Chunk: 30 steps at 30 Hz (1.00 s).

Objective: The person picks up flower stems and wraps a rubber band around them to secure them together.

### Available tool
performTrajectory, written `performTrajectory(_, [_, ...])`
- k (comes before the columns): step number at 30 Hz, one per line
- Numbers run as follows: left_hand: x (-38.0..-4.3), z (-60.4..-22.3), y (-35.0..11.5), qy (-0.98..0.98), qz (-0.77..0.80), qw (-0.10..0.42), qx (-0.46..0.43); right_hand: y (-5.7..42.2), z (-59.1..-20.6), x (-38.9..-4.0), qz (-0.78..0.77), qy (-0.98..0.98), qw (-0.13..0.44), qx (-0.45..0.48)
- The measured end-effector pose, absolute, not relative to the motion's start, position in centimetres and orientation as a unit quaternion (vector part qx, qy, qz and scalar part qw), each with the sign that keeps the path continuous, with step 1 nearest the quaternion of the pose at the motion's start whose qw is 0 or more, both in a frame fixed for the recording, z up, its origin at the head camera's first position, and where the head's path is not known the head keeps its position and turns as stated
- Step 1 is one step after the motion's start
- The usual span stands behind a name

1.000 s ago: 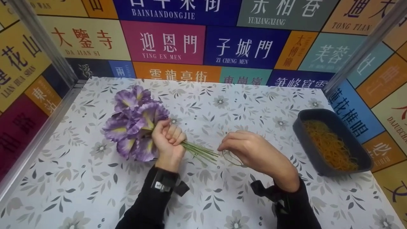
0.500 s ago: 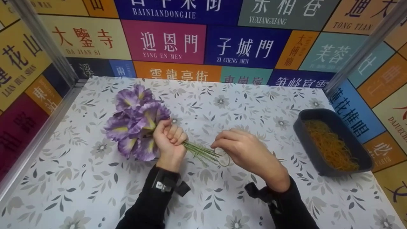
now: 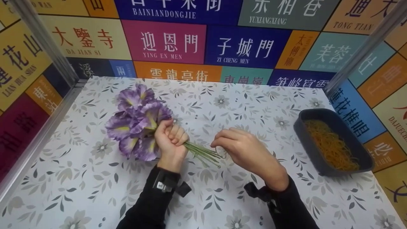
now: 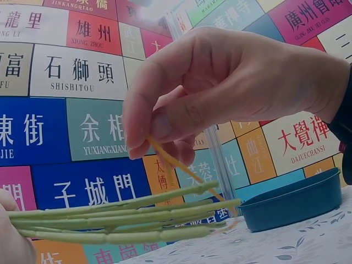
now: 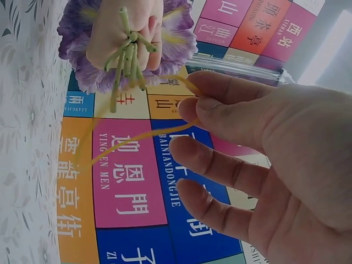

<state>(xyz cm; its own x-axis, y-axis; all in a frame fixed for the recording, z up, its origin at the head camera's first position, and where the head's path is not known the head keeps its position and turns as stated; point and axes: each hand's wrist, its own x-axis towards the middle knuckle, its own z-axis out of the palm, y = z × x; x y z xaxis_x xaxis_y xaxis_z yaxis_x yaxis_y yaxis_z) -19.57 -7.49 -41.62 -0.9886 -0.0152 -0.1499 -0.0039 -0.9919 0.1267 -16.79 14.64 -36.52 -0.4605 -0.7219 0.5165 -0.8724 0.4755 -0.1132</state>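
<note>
My left hand (image 3: pixel 171 141) grips a bunch of purple artificial flowers (image 3: pixel 136 122) by the stems. The blooms lean to the left, and the green stems (image 3: pixel 203 151) stick out to the right of the fist. Just past the stem ends, my right hand (image 3: pixel 248 148) pinches a thin yellow rubber band (image 5: pixel 135 137) between thumb and index finger. In the right wrist view its other fingers (image 5: pixel 220 165) are spread, loosely bent. The band hangs as a loop at the stem tips (image 4: pixel 192 212); I cannot tell whether it encircles any of them.
A dark grey tub (image 3: pixel 300 125) holding many yellow-orange rubber bands (image 3: pixel 330 146) stands at the right of the table. The table (image 3: pixel 95 190) has a white leaf-and-flower cover. Panels with coloured sign blocks (image 3: pixel 163 41) and clear edge strips enclose the back and sides.
My right hand has moved left with the rubber band, bringing its loop to the stem ends. The left hand and the flowers have shifted only slightly to the right.
</note>
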Motion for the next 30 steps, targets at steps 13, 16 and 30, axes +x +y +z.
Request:
performTrajectory(13, [-19.6, -41.6, -7.4, -0.066, -0.994, 0.001, 0.082, 14.6, -36.5, -16.7, 0.195, -0.829, 0.192, 0.487])
performTrajectory(16, [-19.6, -41.7, -7.4, -0.064, -0.995, 0.000, 0.078, 14.8, -36.3, -16.5, 0.196, -0.830, 0.188, 0.488])
performTrajectory(30, [-19.6, -41.6, -7.4, -0.065, -0.993, 0.012, 0.096, 15.3, -35.9, -16.4, 0.192, -0.834, 0.187, 0.482])
